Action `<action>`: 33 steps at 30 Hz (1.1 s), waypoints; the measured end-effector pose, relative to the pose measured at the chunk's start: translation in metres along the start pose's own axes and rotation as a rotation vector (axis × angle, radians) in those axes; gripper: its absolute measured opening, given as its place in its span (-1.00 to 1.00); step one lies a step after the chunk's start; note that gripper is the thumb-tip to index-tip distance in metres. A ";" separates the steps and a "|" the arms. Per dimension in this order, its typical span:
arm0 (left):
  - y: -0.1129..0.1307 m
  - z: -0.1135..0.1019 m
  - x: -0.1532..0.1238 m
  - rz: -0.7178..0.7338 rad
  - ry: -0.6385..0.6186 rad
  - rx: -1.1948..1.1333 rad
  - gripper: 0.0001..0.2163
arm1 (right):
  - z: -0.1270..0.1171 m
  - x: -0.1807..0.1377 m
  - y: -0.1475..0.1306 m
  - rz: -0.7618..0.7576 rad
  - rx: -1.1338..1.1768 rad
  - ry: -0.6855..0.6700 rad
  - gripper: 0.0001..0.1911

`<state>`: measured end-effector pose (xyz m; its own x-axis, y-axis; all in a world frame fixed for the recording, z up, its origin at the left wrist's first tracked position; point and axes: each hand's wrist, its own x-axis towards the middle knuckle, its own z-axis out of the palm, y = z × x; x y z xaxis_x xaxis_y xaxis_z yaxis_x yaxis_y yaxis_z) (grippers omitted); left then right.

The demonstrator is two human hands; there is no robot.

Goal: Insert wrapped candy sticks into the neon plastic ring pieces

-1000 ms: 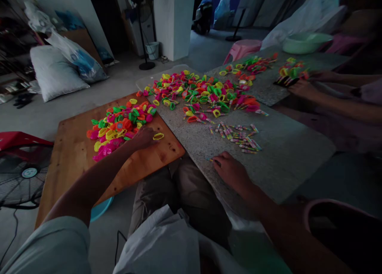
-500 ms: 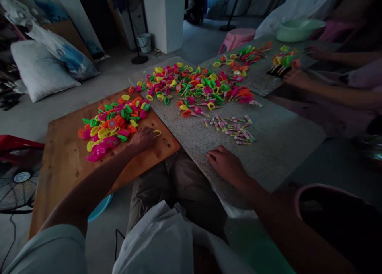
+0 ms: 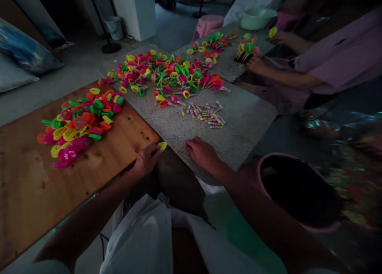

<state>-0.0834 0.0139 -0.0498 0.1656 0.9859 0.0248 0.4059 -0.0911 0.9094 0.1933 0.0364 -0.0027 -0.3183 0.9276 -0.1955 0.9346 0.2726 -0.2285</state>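
My left hand (image 3: 146, 160) pinches a yellow plastic toy watch (image 3: 162, 146) just off the corner of the wooden board. My right hand (image 3: 203, 152) rests at the near edge of the grey stone-patterned table, fingers curled together; whatever they hold is hidden. Beyond it lie several small striped wrapped sticks (image 3: 205, 115). A heap of loose toy watches (image 3: 80, 121) in pink, orange, yellow and green covers part of the wooden board (image 3: 119, 146). Farther back on the grey table (image 3: 247, 119) is a larger pile of toy watches (image 3: 167, 73), some with striped sticks attached.
At right, a co-worker's hand (image 3: 256, 65) is by a black holder of upright pieces, while the other raises a yellow piece (image 3: 272, 32). A pink-rimmed tub (image 3: 262, 174) stands right of my forearm. Behind are a green basin (image 3: 258, 19) and a pink stool (image 3: 209, 23).
My left hand has come off the board toward my right hand, carrying the yellow toy watch. The stick tip seen at my right fingers no longer shows. The view has swung right.
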 end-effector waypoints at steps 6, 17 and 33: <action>0.003 0.042 0.007 0.303 0.074 0.264 -0.78 | 0.016 0.008 0.004 -0.003 0.436 0.144 -0.74; 0.037 0.048 0.001 0.104 -0.044 0.704 -0.73 | 0.029 0.028 0.009 -0.325 0.436 0.239 -0.88; 0.057 0.060 -0.012 -0.011 -0.042 0.858 -0.68 | 0.032 0.028 0.004 -0.383 0.289 0.199 -0.88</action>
<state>-0.0086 -0.0115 -0.0235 0.1835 0.9829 -0.0131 0.9442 -0.1725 0.2807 0.1829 0.0556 -0.0399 -0.5664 0.8133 0.1327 0.6658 0.5466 -0.5079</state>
